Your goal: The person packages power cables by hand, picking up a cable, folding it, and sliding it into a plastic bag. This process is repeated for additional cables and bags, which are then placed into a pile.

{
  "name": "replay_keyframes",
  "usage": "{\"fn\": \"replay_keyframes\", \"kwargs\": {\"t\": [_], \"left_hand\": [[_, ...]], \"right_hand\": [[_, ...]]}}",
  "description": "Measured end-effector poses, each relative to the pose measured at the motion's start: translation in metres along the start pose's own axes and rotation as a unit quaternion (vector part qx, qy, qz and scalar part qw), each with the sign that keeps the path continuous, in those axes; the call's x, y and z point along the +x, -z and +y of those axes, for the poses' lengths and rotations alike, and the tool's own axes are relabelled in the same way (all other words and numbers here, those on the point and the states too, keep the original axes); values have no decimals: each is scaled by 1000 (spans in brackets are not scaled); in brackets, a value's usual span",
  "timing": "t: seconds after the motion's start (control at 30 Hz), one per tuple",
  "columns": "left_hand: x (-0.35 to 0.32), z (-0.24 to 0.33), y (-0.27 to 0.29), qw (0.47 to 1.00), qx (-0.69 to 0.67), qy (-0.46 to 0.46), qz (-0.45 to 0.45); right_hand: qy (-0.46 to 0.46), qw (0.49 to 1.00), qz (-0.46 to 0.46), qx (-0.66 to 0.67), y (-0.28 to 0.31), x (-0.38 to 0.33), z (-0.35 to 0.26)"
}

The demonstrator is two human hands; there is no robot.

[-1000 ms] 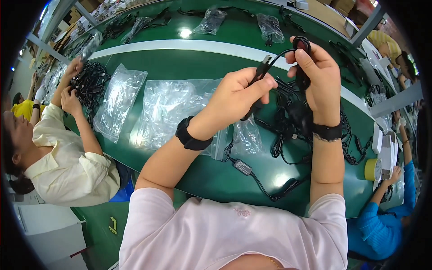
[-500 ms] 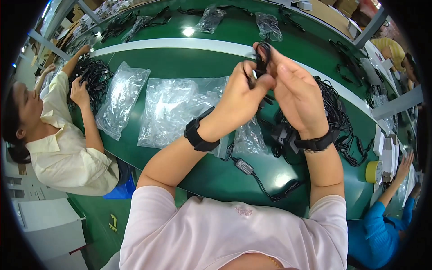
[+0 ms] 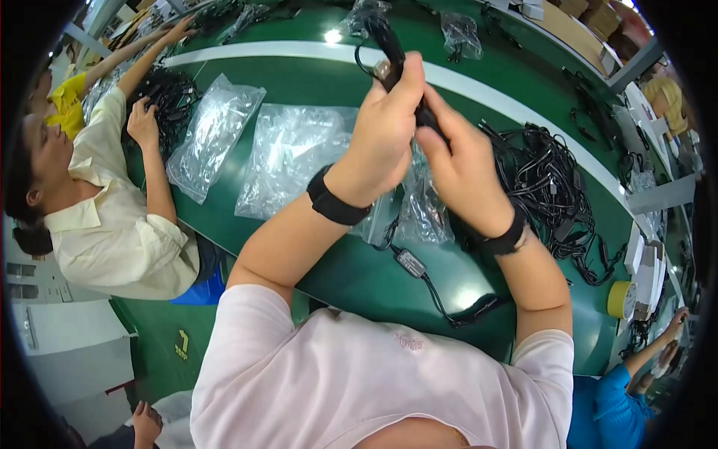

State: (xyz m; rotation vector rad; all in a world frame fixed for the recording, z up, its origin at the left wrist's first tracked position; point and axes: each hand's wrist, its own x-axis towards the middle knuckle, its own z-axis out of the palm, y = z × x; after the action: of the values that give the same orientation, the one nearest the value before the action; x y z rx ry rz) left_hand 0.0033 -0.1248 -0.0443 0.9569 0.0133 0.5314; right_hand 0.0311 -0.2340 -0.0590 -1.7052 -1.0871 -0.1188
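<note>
Two hands of yours on one black cable bundle [image 3: 387, 39] rn: left hand [image 3: 380, 142] is curled tight around its middle, right hand [image 3: 467, 173] has thumb + fingers pinched on the lower end. Bundle's up in the air over the table, approx. center, top end leaning a bit left; a metal plug pokes out by your left thumb. Lots of stuff around tho. Clear bag stack [image 3: 288, 168] is left of your left wrist and partly under it from this view, w/ a narrower clear bag [image 3: 213, 138] further left. Another bag [image 3: 425, 206] sits under your hands, so they hide some of it. Big cable tangle [image 3: 550, 191] is to the R, your right hand/wrist near its edge. Cable w/ an inline box [image 3: 410, 262] lies closer to you, tape roll [image 3: 619, 299] + white boxes [image 3: 647, 277] far R. Table's [image 3: 359, 273] glossy green, w/ a white strip [image 3: 284, 46] along the far side & more bagged cables past it. Co-worker in pale yellow on your L, blue sleeve lower R, green floor [image 3: 161, 322] below.
</note>
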Motion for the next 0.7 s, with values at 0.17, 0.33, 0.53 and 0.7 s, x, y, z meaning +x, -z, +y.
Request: {"fn": "replay_keyframes", "kwargs": {"t": [0.17,0.33,0.53,0.7], "left_hand": [[-5,11,3,984,173,-35,-30],[-17,22,3,955,290,-48,-36],[-72,13,52,650,708,-256,-101],[-90,7,45,715,655,-210,-126]], "right_hand": [[-132,939,-94,302,22,5,-17],[-177,942,16,283,43,9,-1],[-176,951,66,243,82,18,-22],[293,664,-149,671,56,42,39]]}}
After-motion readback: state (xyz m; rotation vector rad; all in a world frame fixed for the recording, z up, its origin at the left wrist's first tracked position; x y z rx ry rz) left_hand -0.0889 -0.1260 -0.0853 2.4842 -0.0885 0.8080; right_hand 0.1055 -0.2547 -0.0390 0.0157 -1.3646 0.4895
